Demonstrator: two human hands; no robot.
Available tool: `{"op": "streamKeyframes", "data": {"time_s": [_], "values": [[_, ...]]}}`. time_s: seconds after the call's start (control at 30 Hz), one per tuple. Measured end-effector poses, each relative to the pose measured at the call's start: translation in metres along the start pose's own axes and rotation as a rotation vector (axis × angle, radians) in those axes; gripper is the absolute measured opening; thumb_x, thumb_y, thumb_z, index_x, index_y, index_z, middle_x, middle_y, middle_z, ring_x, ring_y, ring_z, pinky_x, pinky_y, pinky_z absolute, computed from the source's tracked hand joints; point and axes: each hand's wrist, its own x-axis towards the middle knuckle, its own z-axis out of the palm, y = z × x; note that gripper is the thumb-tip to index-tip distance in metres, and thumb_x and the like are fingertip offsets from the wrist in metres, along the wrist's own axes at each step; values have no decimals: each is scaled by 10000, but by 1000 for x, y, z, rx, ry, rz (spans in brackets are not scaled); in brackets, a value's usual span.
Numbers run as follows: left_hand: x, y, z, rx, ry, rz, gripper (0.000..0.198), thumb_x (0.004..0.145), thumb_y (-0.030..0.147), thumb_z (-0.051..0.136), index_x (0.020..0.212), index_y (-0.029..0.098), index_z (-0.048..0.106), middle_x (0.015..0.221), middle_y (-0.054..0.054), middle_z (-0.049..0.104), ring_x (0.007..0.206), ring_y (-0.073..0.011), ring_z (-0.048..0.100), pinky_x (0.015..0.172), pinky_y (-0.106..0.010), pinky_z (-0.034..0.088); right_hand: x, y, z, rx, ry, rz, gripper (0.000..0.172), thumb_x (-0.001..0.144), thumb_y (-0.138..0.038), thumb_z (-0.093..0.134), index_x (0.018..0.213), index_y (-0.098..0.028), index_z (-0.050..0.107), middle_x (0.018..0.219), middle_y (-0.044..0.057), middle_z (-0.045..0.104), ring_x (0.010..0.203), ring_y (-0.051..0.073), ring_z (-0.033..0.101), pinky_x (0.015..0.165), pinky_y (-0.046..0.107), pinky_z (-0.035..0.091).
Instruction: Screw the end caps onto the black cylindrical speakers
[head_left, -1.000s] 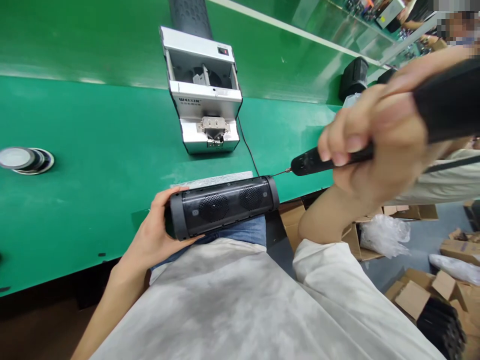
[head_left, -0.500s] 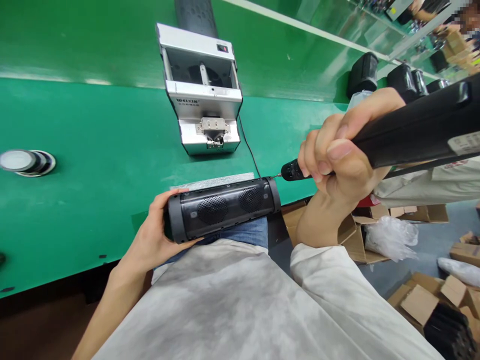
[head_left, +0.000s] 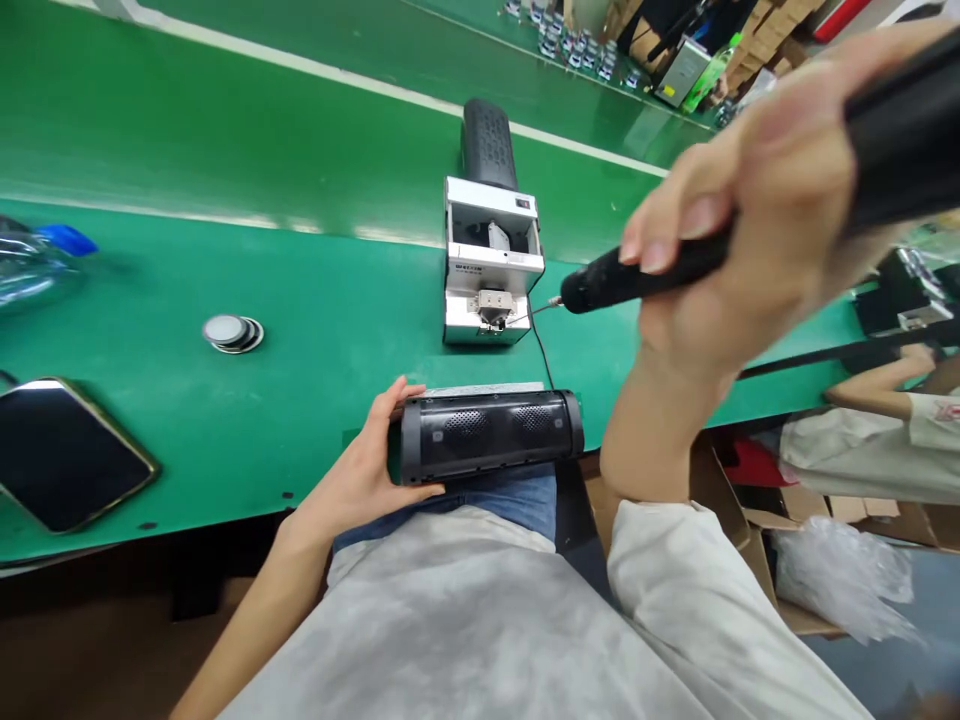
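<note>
Black cylindrical plastic speaker (head_left: 489, 436) lies at the green tabletop (head_left: 225, 420) edge, left hand (head_left: 367, 465) cupping its end; rigid, probably slippery. Right hand (head_left: 750, 200) grips a black electric screwdriver (head_left: 637, 275).

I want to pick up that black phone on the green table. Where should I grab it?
The phone lies flat, screen up, near the table front edge. Pinch its two long thin edges, coming from above on the front side; the flat face offers no grip.

Glossy green workbench (head_left: 225, 420); cardboard boxes (head_left: 757, 520) on floor.
</note>
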Motion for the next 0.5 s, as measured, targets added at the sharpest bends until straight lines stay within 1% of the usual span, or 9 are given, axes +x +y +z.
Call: {"op": "streamKeyframes", "data": {"time_s": [0.07,0.13,0.17,0.2,0.23,0.3,0.33,0.4,0.5], "values": [[1,-2,3,-8,15,19,1353,908,462,991,1881,375,54,1777,-219,481,1615,-429,587,1313,-655,535,-3,15,52,-28,28,-78,359,917,-575,991,1092,-371,753,828,-9,648,760,261,747,618,376,632],[1,-3,4,-6,17,26,1331,918,449,988,1881,384,72,1766,-209,498,1606,-426,597,1329,-665,515,-3,31,98,-13,117,-199,263,997,-517,916,1047,-346,723,822,-17,621,701,227,698,596,360,585],[1,-3,5,-5,16,26,1328,919,446,990,1881,386,76,1760,-204,506,1607,-427,596,1337,-669,506,-2,37,116,19,180,-277,203,1038,-447,868,1002,-332,706,803,-23,599,650,204,651,570,350,540],[1,-3,5,-5,14,24,1328,918,443,991,1882,387,80,1757,-200,510,1612,-429,592,1341,-671,501,1,43,130,58,243,-353,177,1065,-364,821,955,-321,688,780,-30,572,599,183,592,546,344,486],[1,-3,4,-5,12,22,1324,919,443,992,1882,388,86,1755,-197,512,1618,-432,586,1341,-673,501,5,48,140,96,297,-415,194,1077,-284,780,916,-313,674,757,-35,544,559,168,533,527,345,431],[1,-3,4,-4,9,22,1303,923,445,987,1881,393,105,1753,-192,513,1623,-438,580,1331,-677,513,12,54,151,154,367,-479,251,1078,-203,756,872,-310,661,721,-40,491,513,160,440,502,356,338],[1,-3,4,-3,9,26,1289,928,448,982,1880,395,115,1753,-191,511,1624,-440,579,1324,-680,520,15,55,152,164,378,-476,262,1080,-222,779,866,-316,663,710,-41,473,506,163,414,497,361,315],[2,-2,4,-3,11,40,1273,931,449,978,1878,394,129,1753,-195,507,1623,-444,578,1319,-683,526,18,56,149,162,391,-443,280,1074,-342,844,856,-335,667,699,-41,459,509,170,388,488,370,308],[3,-2,3,-9,8,54,1269,930,437,980,1876,378,137,1745,-206,510,1618,-445,580,1320,-676,526,19,57,140,87,348,-372,345,1042,-545,862,851,-363,640,693,-41,477,525,168,374,480,390,337]]}}
